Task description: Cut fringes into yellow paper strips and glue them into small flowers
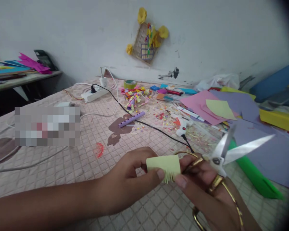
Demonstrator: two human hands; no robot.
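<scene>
My left hand (137,179) pinches a small pale yellow paper strip (162,163) between thumb and fingers. A fringe of fine cuts runs along part of its lower edge. At the strip's right end the thumb and fingers of my right hand (207,189) touch it too. Gold-handled scissors (218,160) hang on the fingers of that same hand, their silver blades spread and pointing up and to the right, away from the paper. Part of the handle loops is hidden behind my fingers.
Beyond my hands lie a white glue gun (181,126), a purple paper tube (131,119), paper scraps (135,96) and a black cable (156,129). A power strip (95,94) stands farther back. At right are coloured sheets (252,138) and a green object (257,178).
</scene>
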